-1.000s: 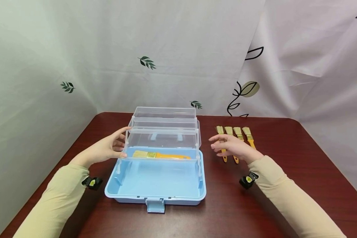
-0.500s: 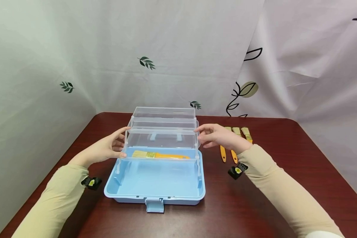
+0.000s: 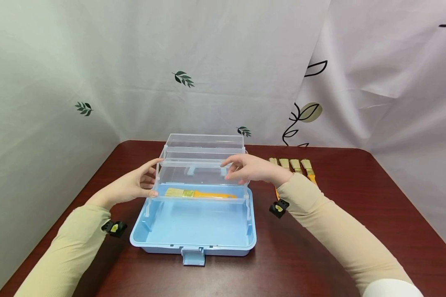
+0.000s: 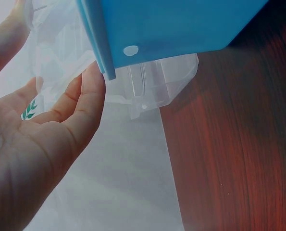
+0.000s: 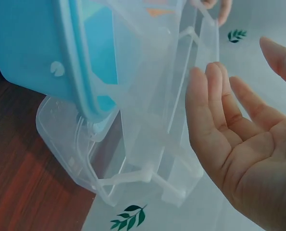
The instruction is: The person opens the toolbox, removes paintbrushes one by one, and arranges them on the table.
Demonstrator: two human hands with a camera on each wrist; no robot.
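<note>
Your dark red surface [image 3: 319,247] carries a blue box [image 3: 193,231] standing open in front of you, its clear trays [image 3: 202,173] fanned up and back on thin arms and the clear lid [image 3: 206,140] upright behind them. The box looks like light, hard plastic: stiff in the blue base, thinner and a little springy in the clear parts, smooth enough to slip under dry skin, and the hinge arms look like the weakest spots. I would take hold of a tray by its two short end walls and not by the arms. Your left hand [image 3: 131,187] is at the left end of the lower tray, fingers [image 4: 87,96] nearly straight and spread, the thumb touching the blue edge in the wrist view; it steadies and clasps nothing. Your right hand [image 3: 247,169] reaches over the right end of the tray, fingers [image 5: 215,106] straight and relaxed just beside the clear wall (whether they touch it I cannot tell), holding nothing. One brush [image 3: 198,193] with a yellow handle lies flat along the lower tray, bristles to the left. Four more brushes [image 3: 291,165] lie side by side on the surface just right of the box, partly behind your right sleeve [image 3: 327,222].
</note>
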